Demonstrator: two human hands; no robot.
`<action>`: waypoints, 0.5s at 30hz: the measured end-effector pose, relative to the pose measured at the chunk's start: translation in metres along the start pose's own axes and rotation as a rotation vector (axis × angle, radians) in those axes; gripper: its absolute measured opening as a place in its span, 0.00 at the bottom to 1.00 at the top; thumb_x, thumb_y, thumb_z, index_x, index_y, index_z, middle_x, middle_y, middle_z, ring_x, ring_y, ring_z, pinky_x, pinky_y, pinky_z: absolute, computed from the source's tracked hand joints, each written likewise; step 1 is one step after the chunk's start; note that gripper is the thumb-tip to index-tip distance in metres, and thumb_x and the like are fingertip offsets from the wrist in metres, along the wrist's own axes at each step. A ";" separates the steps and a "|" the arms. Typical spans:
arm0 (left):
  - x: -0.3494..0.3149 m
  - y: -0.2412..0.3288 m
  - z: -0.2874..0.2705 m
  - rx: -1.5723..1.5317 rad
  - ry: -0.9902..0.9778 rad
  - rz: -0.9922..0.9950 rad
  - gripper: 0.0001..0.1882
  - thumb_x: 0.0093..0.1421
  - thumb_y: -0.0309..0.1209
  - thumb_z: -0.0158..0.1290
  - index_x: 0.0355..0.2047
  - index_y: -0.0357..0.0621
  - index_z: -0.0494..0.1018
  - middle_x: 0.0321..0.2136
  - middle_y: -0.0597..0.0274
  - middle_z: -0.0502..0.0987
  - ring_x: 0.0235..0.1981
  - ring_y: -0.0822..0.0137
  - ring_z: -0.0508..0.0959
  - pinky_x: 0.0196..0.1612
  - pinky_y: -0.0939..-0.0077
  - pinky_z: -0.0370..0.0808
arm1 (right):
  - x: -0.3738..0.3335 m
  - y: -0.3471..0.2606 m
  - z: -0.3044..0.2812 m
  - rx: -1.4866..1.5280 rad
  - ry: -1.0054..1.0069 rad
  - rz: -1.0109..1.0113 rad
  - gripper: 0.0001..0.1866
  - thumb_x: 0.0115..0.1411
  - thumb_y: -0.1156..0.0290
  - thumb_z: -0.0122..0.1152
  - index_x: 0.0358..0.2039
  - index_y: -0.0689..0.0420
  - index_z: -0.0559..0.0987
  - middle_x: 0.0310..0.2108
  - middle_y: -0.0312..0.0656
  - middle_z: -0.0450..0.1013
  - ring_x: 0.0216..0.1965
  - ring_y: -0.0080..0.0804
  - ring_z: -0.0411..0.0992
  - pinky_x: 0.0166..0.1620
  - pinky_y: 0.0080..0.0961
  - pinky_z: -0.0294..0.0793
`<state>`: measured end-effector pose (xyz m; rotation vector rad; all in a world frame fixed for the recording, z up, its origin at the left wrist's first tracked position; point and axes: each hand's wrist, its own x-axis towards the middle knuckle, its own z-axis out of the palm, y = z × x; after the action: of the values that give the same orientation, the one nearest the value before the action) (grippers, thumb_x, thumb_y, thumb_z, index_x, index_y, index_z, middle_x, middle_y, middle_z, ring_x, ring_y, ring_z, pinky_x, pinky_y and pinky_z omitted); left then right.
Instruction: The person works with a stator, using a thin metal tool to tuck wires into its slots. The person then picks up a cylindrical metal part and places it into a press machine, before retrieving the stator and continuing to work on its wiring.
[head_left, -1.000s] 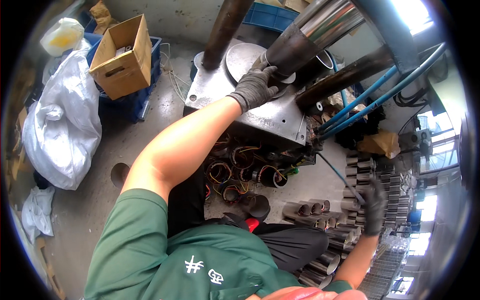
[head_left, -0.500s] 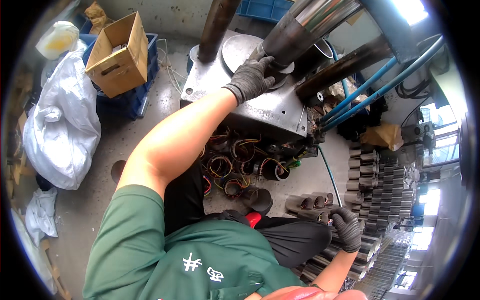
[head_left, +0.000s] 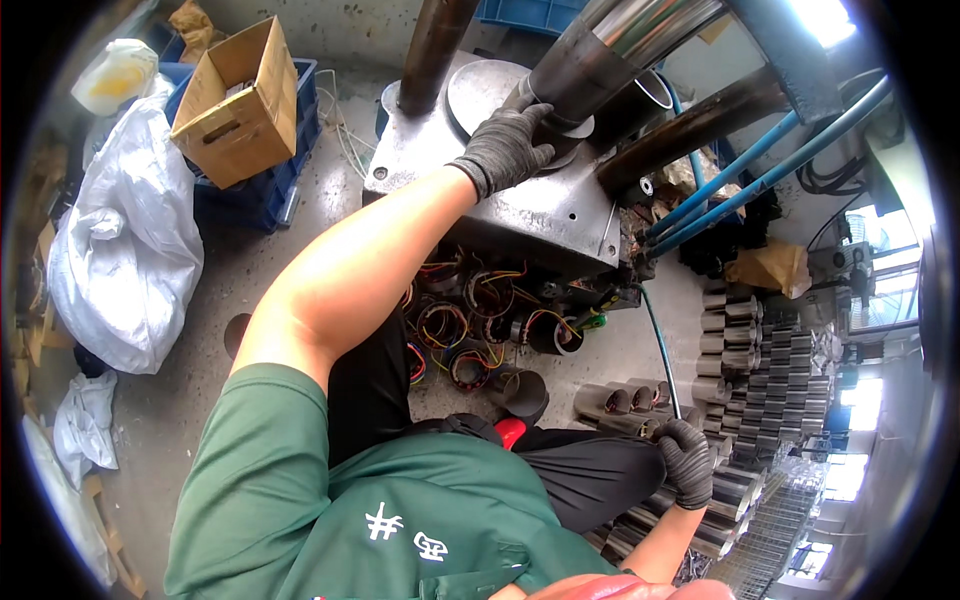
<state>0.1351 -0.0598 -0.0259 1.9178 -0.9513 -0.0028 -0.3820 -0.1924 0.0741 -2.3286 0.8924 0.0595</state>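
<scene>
The left hand [head_left: 505, 148], in a dark knitted work glove, was up on the press, fingers curled against the dark steel cylinder [head_left: 560, 75] hanging above the round grey metal disc [head_left: 490, 90]; it looked to be gripping or steadying a sleeve there, though how tightly I could not tell. Down low, the right hand [head_left: 688, 462], gloved the same, had dropped from where it was a second ago, higher up by the stacked tubes, and was now closed over the end of one shiny steel tube [head_left: 725, 490] in the row by the knee. That move read as a fresh piece being picked from the stock while the other hand kept the press station.

Outward from there: the press's grey steel block [head_left: 560, 215] was scuffed and bolted, with blue hoses [head_left: 760, 170] running off to the right. Below it lay wound motor stators [head_left: 470, 320], copper coils with orange and yellow leads. Left, a brown cardboard box [head_left: 240, 100] sat on a blue plastic crate [head_left: 265, 200] beside a crumpled white plastic sack [head_left: 125, 240].
</scene>
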 end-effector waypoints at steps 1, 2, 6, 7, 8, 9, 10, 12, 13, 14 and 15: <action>0.000 -0.001 0.000 0.000 -0.002 -0.001 0.38 0.57 0.37 0.62 0.67 0.41 0.66 0.69 0.47 0.63 0.65 0.46 0.69 0.70 0.60 0.67 | 0.000 -0.002 0.001 -0.003 0.020 -0.027 0.07 0.57 0.81 0.58 0.35 0.65 0.81 0.31 0.45 0.80 0.35 0.35 0.78 0.45 0.31 0.76; 0.002 -0.003 0.001 0.006 0.016 0.016 0.37 0.57 0.37 0.62 0.67 0.42 0.66 0.69 0.47 0.63 0.65 0.46 0.70 0.70 0.60 0.67 | 0.000 -0.004 0.002 -0.008 0.041 -0.054 0.06 0.57 0.81 0.58 0.35 0.65 0.81 0.31 0.45 0.80 0.34 0.36 0.77 0.44 0.31 0.76; 0.001 -0.003 0.003 0.011 0.007 0.016 0.37 0.57 0.37 0.63 0.67 0.42 0.66 0.68 0.47 0.64 0.65 0.45 0.70 0.69 0.59 0.68 | 0.001 0.005 0.001 -0.024 0.042 -0.041 0.06 0.57 0.80 0.58 0.35 0.64 0.81 0.31 0.46 0.79 0.34 0.37 0.77 0.42 0.32 0.76; 0.001 -0.002 0.003 0.010 0.005 0.015 0.37 0.57 0.37 0.63 0.67 0.42 0.66 0.68 0.47 0.64 0.65 0.45 0.70 0.69 0.59 0.68 | 0.001 0.010 0.001 -0.037 0.049 -0.037 0.06 0.57 0.80 0.59 0.35 0.64 0.81 0.30 0.46 0.79 0.34 0.37 0.77 0.42 0.32 0.76; 0.001 -0.002 0.002 0.013 0.003 0.016 0.37 0.58 0.37 0.63 0.67 0.42 0.66 0.68 0.47 0.64 0.65 0.45 0.70 0.69 0.59 0.68 | 0.001 0.012 0.001 -0.051 0.056 -0.035 0.06 0.57 0.80 0.59 0.35 0.64 0.82 0.30 0.47 0.79 0.33 0.38 0.77 0.41 0.33 0.76; 0.001 -0.002 0.001 0.015 0.001 0.017 0.37 0.58 0.38 0.63 0.66 0.42 0.66 0.68 0.47 0.64 0.65 0.45 0.70 0.69 0.59 0.68 | 0.001 0.013 0.001 -0.051 0.055 -0.034 0.06 0.57 0.80 0.59 0.35 0.64 0.82 0.30 0.47 0.79 0.33 0.38 0.77 0.41 0.33 0.76; 0.001 -0.002 0.001 0.015 0.000 0.016 0.37 0.58 0.38 0.63 0.66 0.42 0.66 0.68 0.47 0.64 0.65 0.45 0.70 0.69 0.59 0.68 | 0.000 0.013 0.002 -0.029 0.061 -0.019 0.06 0.57 0.79 0.59 0.35 0.64 0.82 0.30 0.47 0.79 0.33 0.38 0.77 0.41 0.33 0.76; 0.001 -0.003 0.001 0.005 0.011 0.038 0.37 0.58 0.38 0.63 0.66 0.41 0.67 0.68 0.47 0.65 0.65 0.46 0.70 0.69 0.59 0.68 | 0.000 0.012 0.002 -0.007 0.067 -0.004 0.06 0.57 0.79 0.59 0.35 0.64 0.82 0.30 0.48 0.79 0.33 0.39 0.77 0.41 0.33 0.76; 0.001 -0.003 0.001 0.004 0.010 0.038 0.37 0.58 0.38 0.63 0.66 0.41 0.67 0.68 0.47 0.65 0.65 0.46 0.70 0.69 0.59 0.68 | 0.001 0.010 0.002 -0.022 0.063 -0.013 0.06 0.57 0.79 0.59 0.35 0.64 0.82 0.30 0.47 0.79 0.33 0.39 0.77 0.41 0.33 0.76; 0.001 -0.003 0.002 0.011 0.013 0.039 0.36 0.58 0.38 0.63 0.66 0.41 0.67 0.68 0.47 0.65 0.64 0.46 0.71 0.69 0.59 0.68 | 0.001 0.009 0.001 -0.037 0.059 -0.023 0.06 0.57 0.79 0.59 0.35 0.64 0.82 0.29 0.47 0.79 0.33 0.39 0.77 0.41 0.33 0.76; 0.001 -0.003 0.002 0.018 0.017 0.040 0.36 0.58 0.37 0.63 0.66 0.41 0.67 0.68 0.47 0.65 0.64 0.46 0.71 0.69 0.59 0.69 | 0.001 0.007 0.001 -0.036 0.059 -0.023 0.06 0.57 0.79 0.59 0.35 0.64 0.82 0.29 0.47 0.79 0.33 0.39 0.77 0.41 0.33 0.76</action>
<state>0.1368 -0.0612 -0.0290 1.9114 -0.9814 0.0456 -0.3851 -0.1968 0.0694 -2.3848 0.9004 -0.0026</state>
